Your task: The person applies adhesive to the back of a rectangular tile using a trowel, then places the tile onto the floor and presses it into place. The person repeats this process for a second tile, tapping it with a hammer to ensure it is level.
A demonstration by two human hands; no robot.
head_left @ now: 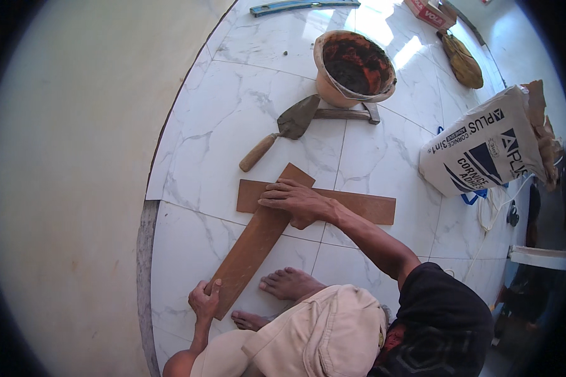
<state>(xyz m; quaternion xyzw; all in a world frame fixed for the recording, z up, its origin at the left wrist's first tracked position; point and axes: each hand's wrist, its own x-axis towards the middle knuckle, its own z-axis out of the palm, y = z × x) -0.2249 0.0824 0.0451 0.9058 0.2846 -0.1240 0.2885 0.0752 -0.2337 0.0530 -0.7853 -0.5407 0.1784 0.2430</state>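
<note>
Black sleeve (443,308) | brown plank (248,248): near end pinched in left grip (204,300) | far end beneath wide-clasping right grip (300,204)

Worn on head, left of side-by-side fisheye pair. Aimed steeply down, near, past beige trousers (339,333) at left hand (204,300) and right hand (297,202). Reaching forward over marble-patterned floor tiles (390,163) to blue spirit level (305,6), farther off. Bounded left by cream wall (75,188). Upright, unmirrored, curving toward dark rim.
</note>
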